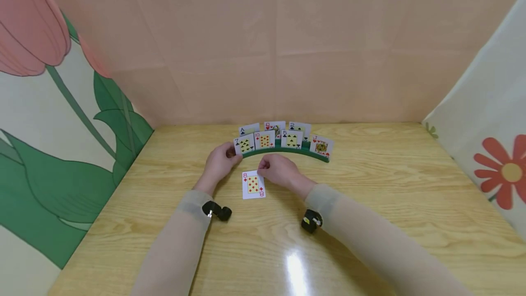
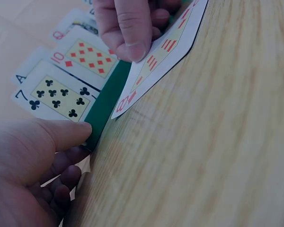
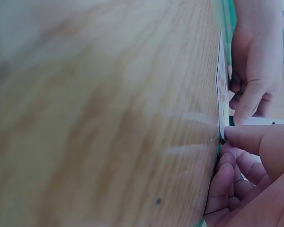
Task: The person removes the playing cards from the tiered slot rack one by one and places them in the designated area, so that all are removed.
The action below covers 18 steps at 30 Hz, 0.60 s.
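An arc-shaped green card holder (image 1: 283,150) stands on the table with playing cards upright in two rows. My left hand (image 1: 219,161) grips its left end, thumb on the front beside the seven of clubs (image 2: 57,97). In front of the holder, my right hand (image 1: 281,170) pinches the top right corner of the eight of diamonds (image 1: 252,185) between thumb and fingers. That card is face up, its upper edge near the holder's front in the left wrist view. The ten of diamonds (image 1: 265,140) stands right of the seven.
Farther right in the front row are a black five (image 1: 291,139) and a red jack (image 1: 322,145). Behind stand an ace (image 1: 249,129), a red queen (image 1: 274,127) and a black two (image 1: 300,128). A pink cloth backdrop (image 1: 271,58) rises at the table's (image 1: 390,186) far edge.
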Each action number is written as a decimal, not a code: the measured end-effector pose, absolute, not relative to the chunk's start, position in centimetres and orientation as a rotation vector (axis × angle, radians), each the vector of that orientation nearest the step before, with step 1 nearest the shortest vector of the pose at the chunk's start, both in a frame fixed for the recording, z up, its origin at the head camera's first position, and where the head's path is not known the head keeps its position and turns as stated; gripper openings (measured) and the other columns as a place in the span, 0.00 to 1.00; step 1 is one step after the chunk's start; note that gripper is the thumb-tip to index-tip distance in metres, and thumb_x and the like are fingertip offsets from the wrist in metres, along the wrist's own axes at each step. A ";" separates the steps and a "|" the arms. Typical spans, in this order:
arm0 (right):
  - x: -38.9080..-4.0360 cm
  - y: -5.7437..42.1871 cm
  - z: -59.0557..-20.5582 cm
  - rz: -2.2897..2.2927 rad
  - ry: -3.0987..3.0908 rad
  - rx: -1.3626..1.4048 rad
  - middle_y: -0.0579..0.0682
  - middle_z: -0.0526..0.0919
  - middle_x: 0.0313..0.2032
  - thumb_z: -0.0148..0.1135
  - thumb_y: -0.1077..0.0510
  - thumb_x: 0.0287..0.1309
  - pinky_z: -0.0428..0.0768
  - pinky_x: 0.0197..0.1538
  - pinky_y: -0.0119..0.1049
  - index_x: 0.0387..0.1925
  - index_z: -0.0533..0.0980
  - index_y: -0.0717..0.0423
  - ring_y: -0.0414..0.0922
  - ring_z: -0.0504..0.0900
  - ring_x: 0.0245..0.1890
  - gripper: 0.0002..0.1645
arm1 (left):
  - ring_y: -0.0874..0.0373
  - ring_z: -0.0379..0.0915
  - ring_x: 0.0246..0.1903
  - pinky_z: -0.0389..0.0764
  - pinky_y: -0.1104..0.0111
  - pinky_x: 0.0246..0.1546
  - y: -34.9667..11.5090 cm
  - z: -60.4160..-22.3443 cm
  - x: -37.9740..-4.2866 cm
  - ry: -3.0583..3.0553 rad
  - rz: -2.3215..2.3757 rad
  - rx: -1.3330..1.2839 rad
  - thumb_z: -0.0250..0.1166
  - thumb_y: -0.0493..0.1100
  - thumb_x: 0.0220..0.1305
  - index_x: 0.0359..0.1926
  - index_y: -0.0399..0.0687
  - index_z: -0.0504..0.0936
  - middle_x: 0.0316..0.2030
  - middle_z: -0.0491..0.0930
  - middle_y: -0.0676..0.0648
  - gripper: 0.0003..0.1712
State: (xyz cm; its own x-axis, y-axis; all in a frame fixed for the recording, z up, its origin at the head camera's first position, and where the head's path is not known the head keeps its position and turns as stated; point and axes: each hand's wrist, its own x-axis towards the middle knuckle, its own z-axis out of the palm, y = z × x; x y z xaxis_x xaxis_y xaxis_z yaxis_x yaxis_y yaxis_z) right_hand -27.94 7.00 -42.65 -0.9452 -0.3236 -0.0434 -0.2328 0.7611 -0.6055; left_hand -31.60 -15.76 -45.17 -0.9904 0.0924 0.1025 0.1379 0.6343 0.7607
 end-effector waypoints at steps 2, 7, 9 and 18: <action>-27.9 7.0 -42.6 -0.938 2.810 -0.442 0.44 0.86 0.37 0.72 0.54 0.74 0.81 0.51 0.44 0.41 0.86 0.49 0.43 0.82 0.39 0.04 | 0.47 0.81 0.55 0.80 0.51 0.61 -15.7 -45.1 -31.6 -2.791 -1.301 -0.194 0.71 0.44 0.78 0.65 0.43 0.84 0.56 0.86 0.43 0.20; -27.9 6.8 -42.7 -0.936 2.804 -0.423 0.44 0.86 0.37 0.71 0.54 0.74 0.81 0.50 0.44 0.41 0.85 0.48 0.44 0.82 0.39 0.04 | 0.47 0.81 0.55 0.80 0.51 0.61 -15.7 -45.2 -31.7 -2.787 -1.306 -0.191 0.71 0.44 0.78 0.65 0.43 0.84 0.56 0.86 0.43 0.20; -27.9 6.8 -42.7 -0.932 2.802 -0.416 0.44 0.86 0.37 0.72 0.53 0.74 0.81 0.49 0.43 0.41 0.85 0.48 0.44 0.82 0.38 0.04 | 0.47 0.81 0.55 0.80 0.51 0.60 -15.8 -45.3 -31.7 -2.786 -1.306 -0.194 0.71 0.44 0.79 0.65 0.43 0.84 0.56 0.86 0.43 0.20; -28.0 6.6 -42.9 -0.895 2.825 -0.409 0.44 0.85 0.37 0.72 0.53 0.74 0.80 0.48 0.44 0.40 0.83 0.48 0.44 0.81 0.38 0.05 | 0.47 0.81 0.54 0.80 0.51 0.60 -15.7 -45.3 -31.7 -2.783 -1.295 -0.203 0.72 0.44 0.78 0.65 0.43 0.84 0.55 0.87 0.42 0.20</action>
State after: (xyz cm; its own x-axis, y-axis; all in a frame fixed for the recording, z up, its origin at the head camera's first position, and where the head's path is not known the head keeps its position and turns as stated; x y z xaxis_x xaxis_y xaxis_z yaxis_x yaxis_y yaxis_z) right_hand -28.05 6.63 -42.86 -0.9515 -0.3019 -0.0599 -0.2123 0.7848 -0.5823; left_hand -31.69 -15.71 -45.29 -0.9892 0.0916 0.1142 0.1464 0.6371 0.7568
